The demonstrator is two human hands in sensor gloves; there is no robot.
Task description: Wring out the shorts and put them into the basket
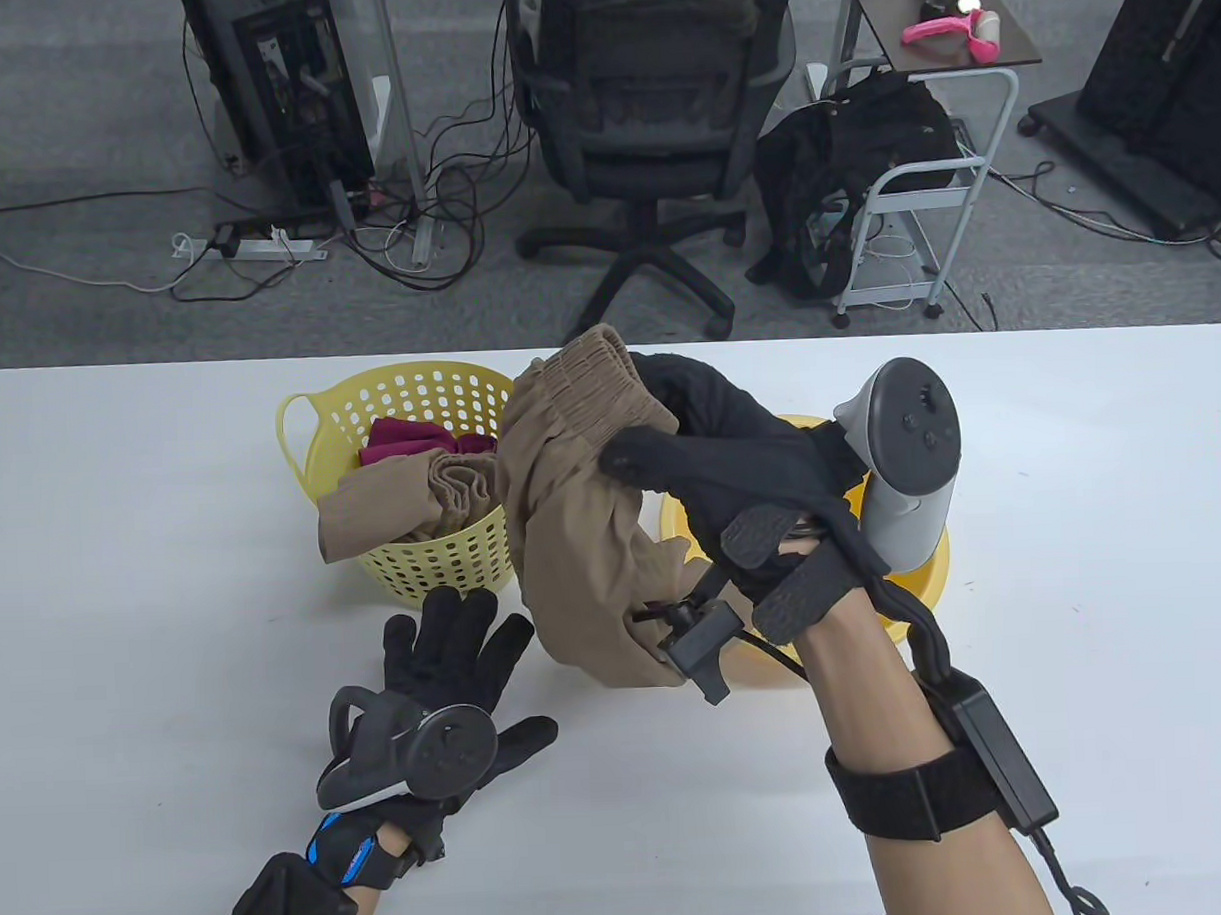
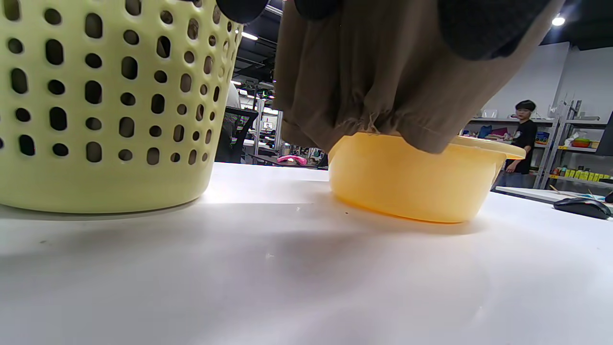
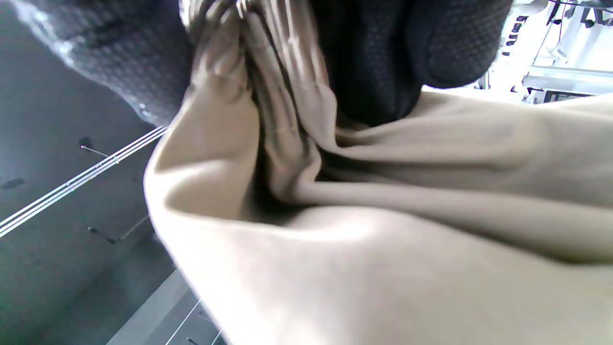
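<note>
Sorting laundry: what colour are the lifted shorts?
Tan shorts, clearest in the table view.

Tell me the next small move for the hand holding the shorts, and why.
Probably carry the shorts leftward over the yellow basket and let go. The right hand grips them by the waistband, lifted above the orange basin, hanging loose, while the left hand lies flat on the table.

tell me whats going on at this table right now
A person in sensor gloves is moving laundry. The right hand grips tan shorts by the waistband, holding them up between the orange basin and the yellow basket. The basket already holds another tan garment, draped over its rim, and something maroon. The left hand lies flat and open on the white table, holding nothing.
</note>
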